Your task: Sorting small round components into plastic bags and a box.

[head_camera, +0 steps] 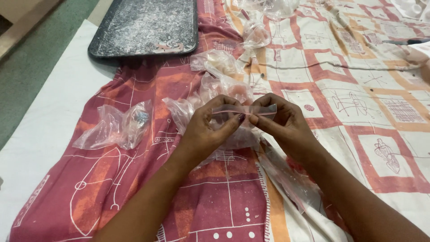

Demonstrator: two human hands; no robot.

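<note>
My left hand and my right hand meet at the middle of the view. Together they pinch the zip strip of a small clear plastic bag, thumbs and forefingers pressed along its top edge. The bag hangs between the hands above a patterned red, orange and white cloth. Under and behind the hands lies a heap of more clear bags, some holding pale pinkish contents. Another empty clear bag lies below my right wrist.
A crumpled clear bag with something dark inside lies to the left on the cloth. A dark tray dusted with white flecks sits at the top left. More bags lie further back. White table surface runs along the left.
</note>
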